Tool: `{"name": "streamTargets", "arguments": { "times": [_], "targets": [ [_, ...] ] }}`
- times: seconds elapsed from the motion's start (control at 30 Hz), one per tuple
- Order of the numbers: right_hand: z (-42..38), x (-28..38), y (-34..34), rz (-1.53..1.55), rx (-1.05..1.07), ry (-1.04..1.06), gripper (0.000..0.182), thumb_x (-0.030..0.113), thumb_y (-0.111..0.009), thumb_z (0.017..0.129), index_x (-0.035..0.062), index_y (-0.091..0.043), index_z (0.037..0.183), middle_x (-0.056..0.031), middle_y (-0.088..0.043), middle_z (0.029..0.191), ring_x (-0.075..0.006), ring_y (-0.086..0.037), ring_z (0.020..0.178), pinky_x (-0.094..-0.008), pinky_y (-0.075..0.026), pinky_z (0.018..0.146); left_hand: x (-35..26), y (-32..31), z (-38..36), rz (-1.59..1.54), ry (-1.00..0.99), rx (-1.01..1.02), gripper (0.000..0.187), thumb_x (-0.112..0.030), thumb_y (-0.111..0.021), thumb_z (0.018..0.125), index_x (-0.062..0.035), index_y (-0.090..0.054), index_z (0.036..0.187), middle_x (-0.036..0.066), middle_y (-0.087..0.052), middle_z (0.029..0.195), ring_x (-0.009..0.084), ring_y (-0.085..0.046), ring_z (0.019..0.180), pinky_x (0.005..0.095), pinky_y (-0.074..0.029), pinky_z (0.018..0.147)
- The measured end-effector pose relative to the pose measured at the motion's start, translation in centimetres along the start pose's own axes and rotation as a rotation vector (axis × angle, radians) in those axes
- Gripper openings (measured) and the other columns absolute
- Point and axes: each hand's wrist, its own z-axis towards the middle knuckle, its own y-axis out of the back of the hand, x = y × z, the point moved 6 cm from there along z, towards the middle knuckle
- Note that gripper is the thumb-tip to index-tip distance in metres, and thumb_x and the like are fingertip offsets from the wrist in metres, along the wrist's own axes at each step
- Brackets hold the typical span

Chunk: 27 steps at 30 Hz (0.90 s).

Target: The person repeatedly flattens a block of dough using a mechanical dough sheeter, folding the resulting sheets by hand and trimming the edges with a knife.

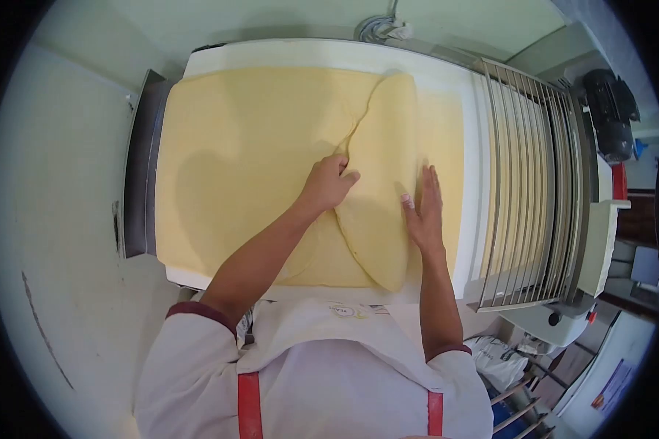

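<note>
A large sheet of pale yellow dough [249, 146] covers the white conveyor belt [300, 55] of a dough sheeter. Its right end is folded back over itself into a rounded flap [381, 168]. My left hand [328, 183] rests with curled fingers on the flap's left edge, pinching the dough there. My right hand [423, 208] lies flat, fingers together, on the flap's right side, pressing down on it.
A metal safety grille [531, 183] covers the rollers at the right of the belt. A black motor [609, 113] sits at the far right. A metal side rail [140, 168] borders the belt's left end. The floor at left is pale green.
</note>
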Motion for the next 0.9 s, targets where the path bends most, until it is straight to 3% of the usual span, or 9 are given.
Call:
{"name": "streamTargets", "arguments": {
  "times": [0.03, 0.07, 0.2, 0.27, 0.57, 0.77, 0.9],
  "targets": [
    [0.2, -0.7, -0.8, -0.043, 0.03, 0.027, 0.07, 0.023, -0.063, 0.088, -0.0026, -0.03, 0.144, -0.0283, -0.034, 0.146, -0.0417, -0.027, 0.139, -0.0504, -0.021, 0.113, 0.1, 0.3, 0.4, 0.02, -0.03, -0.022, 0.024, -0.019, -0.069, 0.084, 0.0007, -0.063, 0.096, 0.008, -0.064, 0.077, 0.0153, -0.059, 0.069, 0.0312, -0.049, 0.066],
    [0.2, -0.7, -2.0, 0.006, 0.134, 0.009, 0.082, 0.027, -0.06, 0.09, -0.0019, -0.012, 0.15, -0.0301, -0.017, 0.153, -0.0429, -0.016, 0.143, -0.0537, -0.015, 0.115, 0.1, 0.6, 0.7, 0.041, -0.062, -0.044, 0.022, -0.017, -0.069, 0.083, 0.0002, -0.064, 0.096, 0.007, -0.064, 0.076, 0.0131, -0.059, 0.068, 0.0298, -0.049, 0.064],
    [0.4, 2.6, -2.9, 0.043, 0.136, -0.028, 0.086, 0.029, -0.062, 0.089, -0.0015, -0.01, 0.15, -0.0302, -0.006, 0.154, -0.0437, -0.014, 0.143, -0.0536, -0.014, 0.115, 0.5, 2.6, 0.7, -0.018, 0.001, -0.089, 0.025, -0.021, -0.07, 0.082, 0.0001, -0.063, 0.093, 0.008, -0.064, 0.074, 0.0153, -0.058, 0.065, 0.0319, -0.048, 0.062],
    [0.4, 2.5, -2.8, 0.044, 0.137, -0.02, 0.087, 0.027, -0.064, 0.088, -0.0012, -0.01, 0.15, -0.0302, -0.005, 0.155, -0.0445, -0.013, 0.143, -0.0535, -0.015, 0.115, -0.1, 3.2, -0.1, 0.119, 0.0, -0.09, 0.027, -0.024, -0.071, 0.081, -0.0002, -0.063, 0.092, 0.008, -0.064, 0.075, 0.0164, -0.059, 0.065, 0.0321, -0.049, 0.063],
    [0.1, 3.2, -2.8, 0.056, 0.18, 0.023, 0.086, 0.017, -0.07, 0.083, 0.0053, -0.017, 0.151, -0.028, -0.006, 0.156, -0.0432, -0.014, 0.144, -0.0507, -0.021, 0.114, 2.4, 3.2, -2.0, 0.104, 0.069, -0.035, 0.029, -0.03, -0.07, 0.081, -0.0024, -0.063, 0.086, 0.008, -0.065, 0.074, 0.0195, -0.062, 0.065, 0.034, -0.05, 0.063],
    [1.1, 2.7, -2.8, 0.096, 0.154, 0.009, 0.083, 0.016, -0.072, 0.082, 0.0065, -0.023, 0.149, -0.0259, -0.008, 0.156, -0.0433, -0.016, 0.143, -0.0498, -0.023, 0.114, -0.6, 3.9, -0.5, 0.474, 0.046, -0.16, 0.035, -0.039, -0.06, 0.084, -0.0058, -0.066, 0.074, 0.012, -0.066, 0.07, 0.0288, -0.065, 0.068, 0.0418, -0.052, 0.066],
    [2.7, 2.9, -3.1, 0.117, 0.143, -0.048, 0.083, 0.016, -0.072, 0.082, 0.0072, -0.025, 0.149, -0.027, -0.009, 0.156, -0.0443, -0.016, 0.143, -0.0493, -0.024, 0.114, 0.1, 3.5, 1.1, 0.501, -0.005, -0.175, 0.033, -0.037, -0.06, 0.085, -0.0066, -0.067, 0.073, 0.013, -0.066, 0.07, 0.0307, -0.065, 0.069, 0.0434, -0.052, 0.067]
  ]
}}
